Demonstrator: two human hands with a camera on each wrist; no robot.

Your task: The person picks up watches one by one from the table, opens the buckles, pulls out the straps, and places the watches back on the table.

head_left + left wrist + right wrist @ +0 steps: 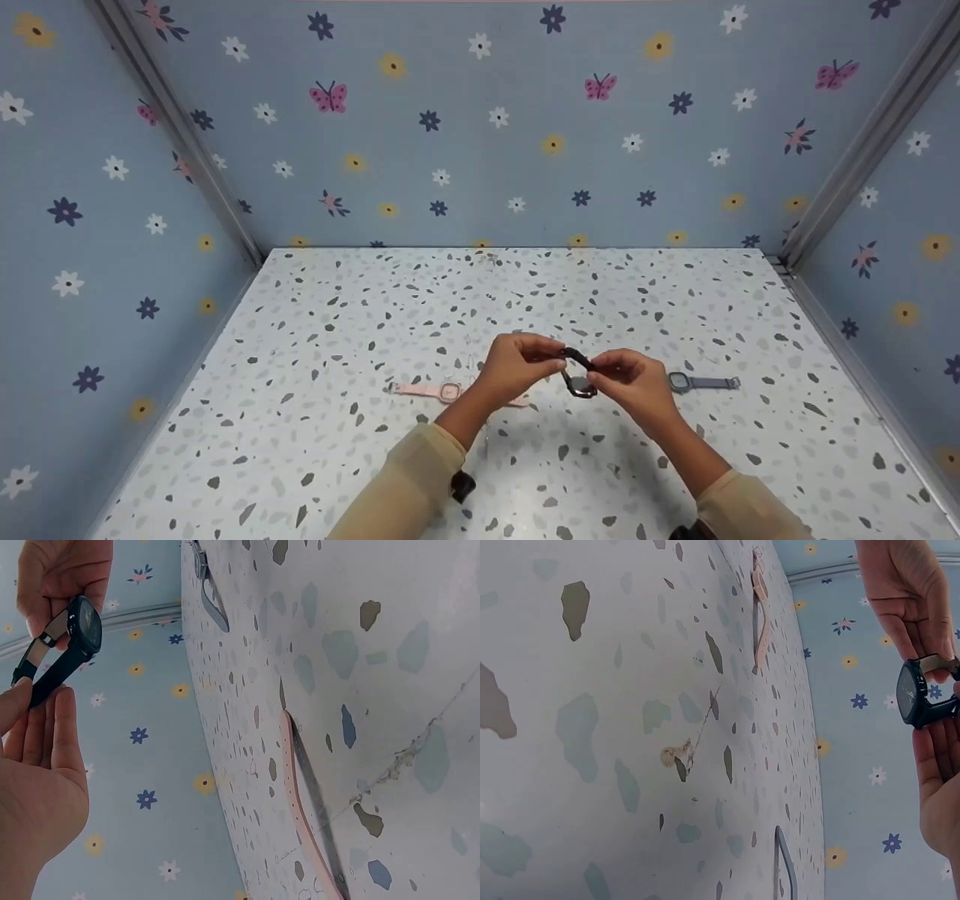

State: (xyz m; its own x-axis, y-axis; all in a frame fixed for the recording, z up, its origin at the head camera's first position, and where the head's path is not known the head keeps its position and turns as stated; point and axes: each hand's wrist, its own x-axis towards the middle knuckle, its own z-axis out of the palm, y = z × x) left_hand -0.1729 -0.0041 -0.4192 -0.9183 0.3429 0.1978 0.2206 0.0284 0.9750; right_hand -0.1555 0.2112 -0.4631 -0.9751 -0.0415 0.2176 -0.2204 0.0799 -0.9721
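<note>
A black watch (580,385) with a dark strap is held up above the table between both hands, its strap bent into a loop. The left hand (517,367) pinches the strap at its upper left. The right hand (636,384) grips the strap and watch edge from the right. In the left wrist view the round case of the watch (85,625) is tilted, with the left hand (45,787) on the strap below and the right hand (64,577) above. The right wrist view shows the watch (915,694) from its face side.
A pink watch (450,392) lies on the speckled table (360,315), partly behind the left forearm. To the right of the right hand lies a grey-blue watch (679,382) with its strap laid out. Flower-patterned panels (480,150) stand at the back and sides.
</note>
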